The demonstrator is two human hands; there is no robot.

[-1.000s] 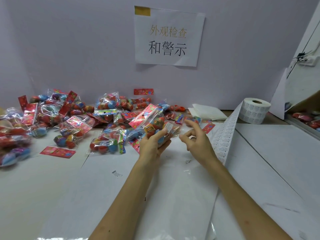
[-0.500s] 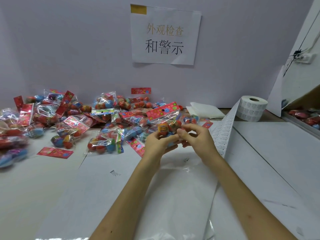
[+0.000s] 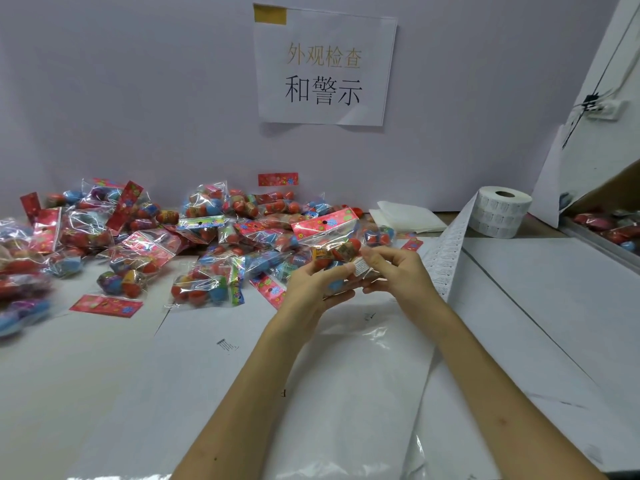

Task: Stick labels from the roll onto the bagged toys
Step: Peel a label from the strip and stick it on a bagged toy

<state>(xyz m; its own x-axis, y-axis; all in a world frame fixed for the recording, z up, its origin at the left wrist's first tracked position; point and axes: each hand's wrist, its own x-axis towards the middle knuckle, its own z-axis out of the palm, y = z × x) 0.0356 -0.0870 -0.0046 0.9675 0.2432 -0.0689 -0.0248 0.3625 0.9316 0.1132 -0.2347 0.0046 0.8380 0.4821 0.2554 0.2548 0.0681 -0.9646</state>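
Since a second ago the right hand (image 3: 398, 275) has closed onto the clear plastic bag of red and blue egg toys (image 3: 329, 233), pinching a small white label (image 3: 360, 266) against it; the left hand (image 3: 311, 289) grips it above the middle of the table (image 3: 104, 375).

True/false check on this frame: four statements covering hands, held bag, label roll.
1. The left hand grips the held bag. True.
2. The label roll sits left of the pile of bagged toys. False: it stands to the right of it, near the wall.
3. A white label lies on the held bag at the fingers of the right hand. True.
4. The label strip is torn off the roll. False: it runs unbroken from the roll toward the person.
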